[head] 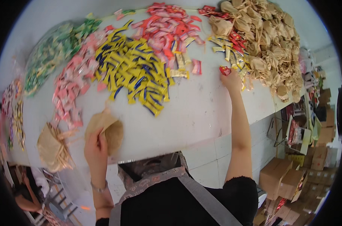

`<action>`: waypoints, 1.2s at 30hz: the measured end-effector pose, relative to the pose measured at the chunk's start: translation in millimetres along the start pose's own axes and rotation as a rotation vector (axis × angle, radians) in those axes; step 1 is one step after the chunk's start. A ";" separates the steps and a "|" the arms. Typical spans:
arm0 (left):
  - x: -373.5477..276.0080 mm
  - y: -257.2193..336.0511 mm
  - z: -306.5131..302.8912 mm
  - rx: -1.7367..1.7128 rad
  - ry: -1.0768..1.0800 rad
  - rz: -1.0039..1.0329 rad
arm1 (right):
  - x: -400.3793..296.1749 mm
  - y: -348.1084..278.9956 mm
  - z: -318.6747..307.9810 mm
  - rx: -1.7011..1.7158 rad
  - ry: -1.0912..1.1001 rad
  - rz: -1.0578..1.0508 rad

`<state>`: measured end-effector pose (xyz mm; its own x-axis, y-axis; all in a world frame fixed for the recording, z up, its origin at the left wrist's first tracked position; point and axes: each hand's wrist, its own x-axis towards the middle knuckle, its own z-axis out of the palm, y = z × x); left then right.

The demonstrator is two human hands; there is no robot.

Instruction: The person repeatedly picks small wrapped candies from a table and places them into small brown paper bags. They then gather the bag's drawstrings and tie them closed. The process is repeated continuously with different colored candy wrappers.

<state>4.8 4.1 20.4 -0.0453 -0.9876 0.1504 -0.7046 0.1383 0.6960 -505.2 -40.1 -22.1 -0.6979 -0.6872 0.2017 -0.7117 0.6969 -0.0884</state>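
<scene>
My left hand [96, 147] grips a brown kraft paper bag [114, 135] by its side, its mouth standing wide. Just left of it lies a stack of flat paper bags [50, 147] with ribbon-like ties. Out to the right, my right hand [231, 80] pinches a small red wrapped packet [225, 70] above the table. Cream-and-yellow wrapped sticks [230, 53] and red packets [237, 40] lie just beyond that hand. A heap of yellow-and-blue wrapped sticks [134, 69] covers the table middle. What the bag holds inside cannot be seen.
Pink packets [72, 82], green packets in clear plastic [51, 53] and pink-red packets [166, 28] form piles on the white table [193, 113]. Closed brown bags [272, 42] are heaped at right. Cardboard boxes [275, 175] stand on the floor. Another person's arm [30, 192] shows lower left.
</scene>
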 end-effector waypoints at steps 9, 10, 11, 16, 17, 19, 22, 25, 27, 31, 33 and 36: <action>-19.4 20.2 32.0 -0.025 0.227 0.282 | -233.2 -132.8 -101.4 0.970 -0.830 -0.669; -25.9 27.6 34.0 -0.045 0.203 0.286 | -251.8 -154.0 -93.8 0.937 -0.679 -0.857; -34.1 32.7 39.4 -0.046 0.185 0.340 | -253.4 -172.3 -83.7 0.563 -0.761 -0.940; -69.0 49.6 69.8 -0.107 0.197 0.496 | -250.1 -211.4 -43.8 1.346 -1.470 -0.069; -67.4 50.5 70.7 -0.130 0.217 0.527 | -254.1 -213.9 -40.5 1.550 -1.499 0.053; -61.4 48.5 64.1 -0.150 0.253 0.575 | -261.6 -221.7 -39.1 1.719 -1.539 0.018; -41.4 46.5 39.6 -0.066 0.435 0.515 | -246.7 -220.2 -64.6 1.341 -1.490 -0.631; -30.5 31.0 -6.8 0.073 0.425 0.404 | -234.8 -218.2 -122.9 0.667 -1.336 -1.183; -27.0 28.8 -14.3 0.100 0.407 0.472 | -265.5 -189.9 -146.4 0.426 -0.536 -1.428; -22.0 44.7 -31.4 -0.139 0.065 0.366 | -278.6 -178.6 -171.5 0.125 -0.063 -1.530; -26.6 43.4 -33.8 -0.586 -0.252 0.242 | -274.3 -180.8 -167.8 0.200 -0.105 -1.536; -24.1 34.4 -23.7 -0.476 -0.265 0.216 | -242.3 -190.7 -135.8 0.624 -0.053 -1.457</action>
<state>-1.6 34.4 57.4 -0.3710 -0.9099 0.1856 -0.2673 0.2960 0.9170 -189.5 21.4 78.4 0.5907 -0.6790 0.4359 -0.6560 -0.7187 -0.2305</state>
